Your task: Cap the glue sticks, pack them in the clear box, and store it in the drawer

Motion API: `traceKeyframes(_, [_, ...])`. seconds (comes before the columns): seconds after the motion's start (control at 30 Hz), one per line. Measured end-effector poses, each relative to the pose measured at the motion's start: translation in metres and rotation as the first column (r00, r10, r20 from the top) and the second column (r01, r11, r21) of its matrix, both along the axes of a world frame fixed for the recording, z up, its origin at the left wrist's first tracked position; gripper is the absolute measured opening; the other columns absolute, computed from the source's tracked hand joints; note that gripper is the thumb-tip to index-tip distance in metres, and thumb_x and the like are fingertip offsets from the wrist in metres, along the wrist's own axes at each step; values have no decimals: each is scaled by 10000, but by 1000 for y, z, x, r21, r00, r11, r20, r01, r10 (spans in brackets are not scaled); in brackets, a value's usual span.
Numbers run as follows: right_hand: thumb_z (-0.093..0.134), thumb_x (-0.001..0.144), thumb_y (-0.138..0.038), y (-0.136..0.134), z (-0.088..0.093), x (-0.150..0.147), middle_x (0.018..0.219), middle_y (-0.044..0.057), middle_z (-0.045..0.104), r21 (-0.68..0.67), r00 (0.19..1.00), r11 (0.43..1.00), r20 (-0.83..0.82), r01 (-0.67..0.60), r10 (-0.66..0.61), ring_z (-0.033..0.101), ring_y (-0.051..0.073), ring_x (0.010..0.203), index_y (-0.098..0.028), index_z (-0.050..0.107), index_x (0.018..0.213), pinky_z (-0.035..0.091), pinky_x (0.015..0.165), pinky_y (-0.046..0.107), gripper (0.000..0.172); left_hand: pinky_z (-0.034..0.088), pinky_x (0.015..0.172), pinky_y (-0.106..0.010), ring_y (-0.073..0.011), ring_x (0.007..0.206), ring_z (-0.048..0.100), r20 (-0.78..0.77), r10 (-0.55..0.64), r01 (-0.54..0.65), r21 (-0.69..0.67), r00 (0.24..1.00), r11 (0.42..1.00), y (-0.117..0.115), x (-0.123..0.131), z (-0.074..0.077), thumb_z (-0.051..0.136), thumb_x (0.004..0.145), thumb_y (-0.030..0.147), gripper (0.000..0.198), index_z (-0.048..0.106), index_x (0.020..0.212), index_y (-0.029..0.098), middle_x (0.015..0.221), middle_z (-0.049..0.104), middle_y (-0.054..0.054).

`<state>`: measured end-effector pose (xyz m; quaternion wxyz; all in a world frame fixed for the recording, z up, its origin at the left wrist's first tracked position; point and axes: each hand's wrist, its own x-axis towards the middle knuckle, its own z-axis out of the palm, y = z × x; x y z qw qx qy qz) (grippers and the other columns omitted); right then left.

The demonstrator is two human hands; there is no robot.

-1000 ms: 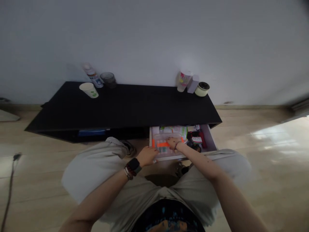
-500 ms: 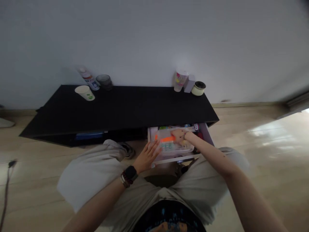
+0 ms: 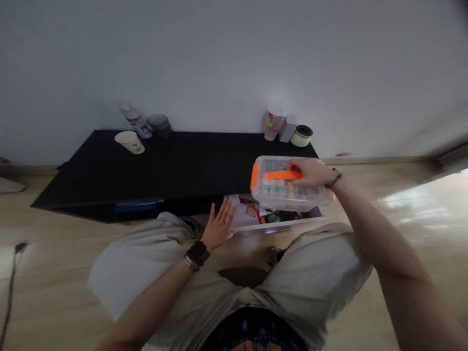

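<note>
A clear plastic storage box (image 3: 270,199) with an orange handle and orange latch hangs above the drawer, partly in front of the black cabinet top. My right hand (image 3: 310,172) is closed around its orange handle. Small items with teal and white markings show through the box wall. Below it, the white drawer (image 3: 244,222) stands pulled out, with assorted packets and small objects inside, partly hidden by the box. My left hand (image 3: 218,227) lies with fingers spread at the drawer's left side; it wears a dark watch at the wrist.
On the black cabinet (image 3: 190,161) stand a paper cup (image 3: 129,142), a spray can (image 3: 135,121), a dark glass (image 3: 159,126), a clear plastic cup (image 3: 274,124), a pale box (image 3: 288,128) and a cream jar (image 3: 301,136). A blue item (image 3: 135,206) sits in the left compartment.
My right hand has lifted the storage box by its handle out of the drawer, up and to the right. The drawer's contents are now exposed. My left hand has shifted slightly left.
</note>
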<state>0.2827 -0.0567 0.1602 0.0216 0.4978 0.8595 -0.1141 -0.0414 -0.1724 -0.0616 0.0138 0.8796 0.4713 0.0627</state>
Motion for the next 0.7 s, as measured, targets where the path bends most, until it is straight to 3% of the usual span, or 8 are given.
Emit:
traceKeyframes(0.1, [664, 715, -287, 13, 9, -10, 934, 86, 680, 93, 999, 995, -36, -28, 32, 566, 179, 795, -142, 615, 939, 363, 697, 275, 271, -15, 1192, -642, -356, 1521, 49, 2, 51, -51, 12, 999, 999, 14, 3, 5, 595, 874, 366, 796, 275, 1547, 88, 1619, 164, -232])
traceKeyframes(0.23, [668, 693, -310, 38, 5, -32, 966, 68, 678, 143, 998, 989, -47, -43, 51, 585, 207, 840, -161, 619, 952, 371, 706, 278, 302, 13, 1201, -622, -355, 1521, 82, 32, 130, -131, 18, 991, 991, 35, 4, 19, 558, 888, 330, 745, 299, 1534, 68, 1619, 174, -231])
traceKeyframes(0.33, [669, 697, -322, 59, -5, -50, 954, 58, 678, 157, 996, 986, -66, -53, 64, 589, 206, 832, -168, 616, 948, 370, 693, 275, 299, 109, 1206, -598, -353, 1514, 149, 106, 213, -214, 0, 971, 977, 58, -7, 44, 511, 907, 330, 661, 367, 1501, 79, 1594, 289, -211])
traceKeyframes(0.43, [679, 696, -323, 80, -19, -67, 950, 54, 681, 147, 995, 988, -76, -53, 64, 594, 206, 841, -173, 616, 946, 370, 690, 271, 298, 285, 1176, -519, -327, 1470, 300, 249, 290, -283, -65, 924, 957, 94, -27, 76, 441, 931, 319, 570, 431, 1449, 80, 1499, 464, -193])
traceKeyframes(0.57, [657, 714, -303, 101, -42, -91, 975, 71, 685, 121, 992, 991, -105, -55, 68, 597, 210, 855, -170, 615, 960, 381, 701, 273, 283, 397, 1114, -430, -277, 1298, 537, 515, 390, -300, -252, 763, 920, 147, -56, 104, 430, 934, 441, 542, 526, 1357, 116, 1378, 592, -160])
traceKeyframes(0.7, [632, 732, -285, 118, -67, -114, 993, 86, 677, 143, 982, 986, -157, -84, 106, 590, 215, 866, -159, 617, 965, 395, 727, 288, 266, 442, 1058, -425, -264, 1225, 591, 650, 570, -255, -518, 502, 816, 180, -70, 98, 417, 917, 549, 591, 564, 1311, 134, 1270, 661, -149])
